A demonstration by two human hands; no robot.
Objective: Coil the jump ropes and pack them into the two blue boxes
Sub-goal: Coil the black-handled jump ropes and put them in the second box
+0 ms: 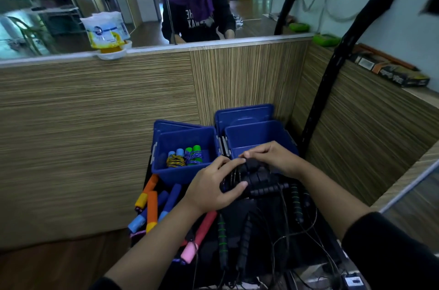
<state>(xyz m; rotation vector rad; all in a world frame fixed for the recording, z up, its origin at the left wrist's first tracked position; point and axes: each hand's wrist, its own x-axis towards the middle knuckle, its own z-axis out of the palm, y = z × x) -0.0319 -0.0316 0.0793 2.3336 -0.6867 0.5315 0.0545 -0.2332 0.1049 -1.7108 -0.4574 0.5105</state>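
Head view: both hands [215, 186] [276, 159] clasp ribbed black foam handles [255, 176].

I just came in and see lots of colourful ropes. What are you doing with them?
A person is packing jump ropes. Both hands, left hand and right hand, hold a black jump rope in front of the right blue box. The left blue box already holds two coiled ropes. More ropes lie loose below.

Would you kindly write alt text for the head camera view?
Both hands, left hand and right hand, grip a black jump rope in front of two open blue boxes. The left box holds two coiled ropes; colourful loose ropes lie below.
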